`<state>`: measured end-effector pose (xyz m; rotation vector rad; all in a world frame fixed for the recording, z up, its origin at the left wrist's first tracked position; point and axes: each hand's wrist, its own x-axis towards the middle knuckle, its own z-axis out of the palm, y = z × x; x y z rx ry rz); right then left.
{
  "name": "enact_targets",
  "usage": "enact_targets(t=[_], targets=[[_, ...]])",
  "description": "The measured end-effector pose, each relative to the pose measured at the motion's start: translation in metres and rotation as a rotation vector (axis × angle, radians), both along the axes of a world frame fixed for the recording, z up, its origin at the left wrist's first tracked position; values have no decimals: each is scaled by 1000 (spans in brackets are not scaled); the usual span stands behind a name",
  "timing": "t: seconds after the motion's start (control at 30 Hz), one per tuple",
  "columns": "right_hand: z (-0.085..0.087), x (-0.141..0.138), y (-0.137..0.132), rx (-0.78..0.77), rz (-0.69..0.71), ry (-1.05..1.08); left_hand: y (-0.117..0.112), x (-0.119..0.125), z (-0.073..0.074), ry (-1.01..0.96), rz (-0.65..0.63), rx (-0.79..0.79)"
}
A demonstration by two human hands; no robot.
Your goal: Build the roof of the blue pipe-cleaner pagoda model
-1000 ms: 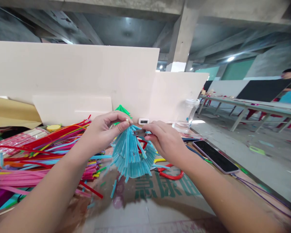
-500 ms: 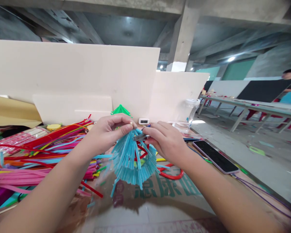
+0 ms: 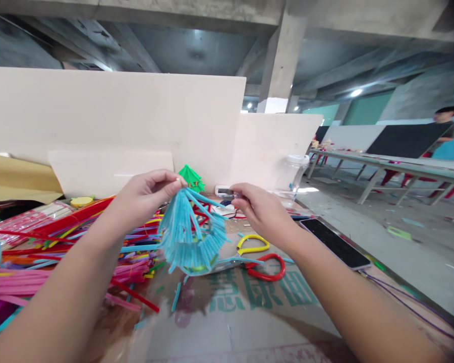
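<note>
My left hand [image 3: 144,199] is closed, pinching the top of a light-blue pipe-cleaner bundle [image 3: 189,237] that hangs down like a tassel above the table. My right hand [image 3: 259,209] is to its right, fingers pinched on something small and greyish that I cannot make out, a little away from the bundle's top. Red pipe cleaners show through the blue strands. A yellow loop [image 3: 252,243] and a red loop [image 3: 267,267] lie on the cardboard sheet [image 3: 249,312] just under my right hand.
A big heap of coloured pipe cleaners [image 3: 41,247] fills the left. A green pipe-cleaner tree [image 3: 191,177], a small white device [image 3: 222,191] and a clear jar [image 3: 293,174] stand by the white board [image 3: 117,116]. A phone [image 3: 335,243] lies right. A person [image 3: 444,123] stands far right.
My left hand has swung the blue bundle up and to the left. My right hand has drawn back from it to the right, uncovering the yellow and red loops.
</note>
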<state>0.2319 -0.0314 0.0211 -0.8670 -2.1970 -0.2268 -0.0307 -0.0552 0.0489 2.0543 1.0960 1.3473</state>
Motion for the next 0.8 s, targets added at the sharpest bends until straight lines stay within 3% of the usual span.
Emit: enact_targets(t=[0.13,0.27,0.4,0.53,0.67,0.8], targets=[[-23,13,31,-344,-77,-167,14,-23,-1,90,94,-9],[-57,24,58,-459,-66,-238,29,-29,-14,105,86,-39],[-77,31,71,-520,-54,-283,43,-15,-32,-17,88,-35],[-87,31,75,-550,-33,-313,49,3,-43,-50,176,12],[-91,31,75,-575,-37,-341,48,-2,-40,-55,80,-66],[-75,30,69,-566,-28,-369,44,-21,-31,-46,2,-120]])
